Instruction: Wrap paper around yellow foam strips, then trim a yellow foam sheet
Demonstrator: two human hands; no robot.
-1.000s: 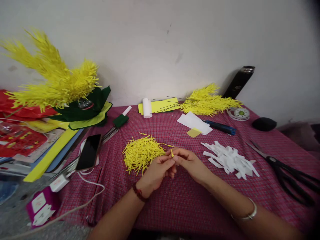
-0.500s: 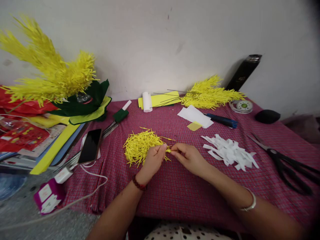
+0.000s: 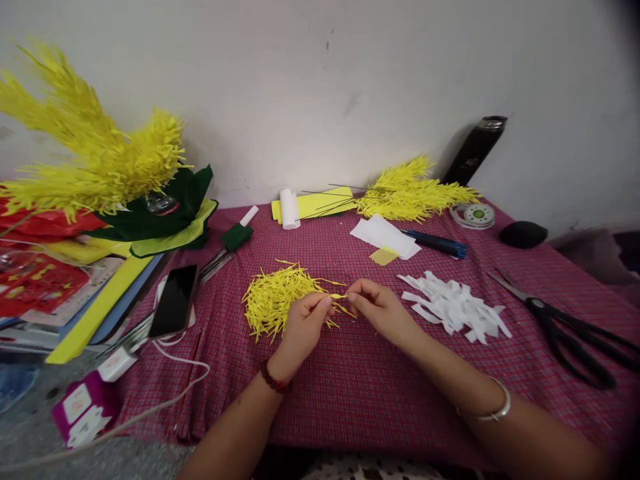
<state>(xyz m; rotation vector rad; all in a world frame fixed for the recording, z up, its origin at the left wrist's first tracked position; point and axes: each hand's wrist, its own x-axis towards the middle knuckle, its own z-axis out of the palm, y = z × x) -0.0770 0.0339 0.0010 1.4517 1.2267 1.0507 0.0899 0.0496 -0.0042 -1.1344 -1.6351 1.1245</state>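
Note:
Between my two hands stretches a thin yellow paper strip (image 3: 341, 297). My left hand (image 3: 306, 319) pinches one end of it between thumb and fingers, at the right edge of a heap of twisted yellow paper strips (image 3: 273, 300). The other end is pinched by the fingertips of my right hand (image 3: 376, 308). A few loose strands lie close to the fingers. To the right of my right hand is a pile of white paper strips (image 3: 457, 307).
Black scissors (image 3: 565, 333) lie open at the right. Behind are a blue-handled cutter (image 3: 435, 243), white paper (image 3: 385, 235), yellow plumes on wires (image 3: 417, 190), a tape roll (image 3: 477, 215) and a black bottle (image 3: 475, 152). A phone (image 3: 174, 301) and cable (image 3: 185, 393) lie left.
My hands have moved slightly apart, and more of the yellow strip shows between them. The whole view has shifted slightly.

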